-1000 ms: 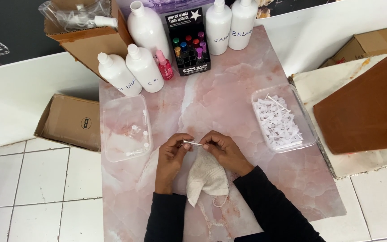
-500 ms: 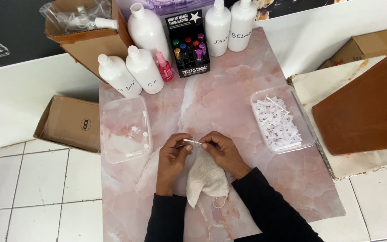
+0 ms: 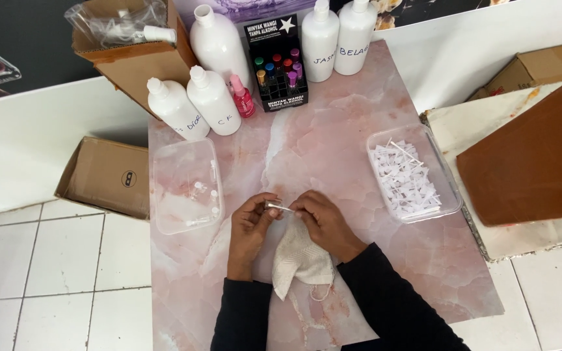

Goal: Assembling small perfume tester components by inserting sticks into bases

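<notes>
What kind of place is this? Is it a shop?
Probably a small perfume-filling workspace, maybe a shop's back corner. Big white bottles stand by a black display box of tiny coloured vials, and both hands hold a small sprayer part.

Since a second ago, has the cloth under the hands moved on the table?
No. The cloth lies in the same spot, below and left of the clear tub of white pieces, as it did before.

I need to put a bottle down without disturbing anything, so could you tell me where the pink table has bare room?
The pink marble table is bare in the middle, between the left clear tray, the right tray of white pieces and the black display box. The near right corner is bare too. The back edge is crowded with white bottles; both hands and a cloth fill the near centre.
</notes>
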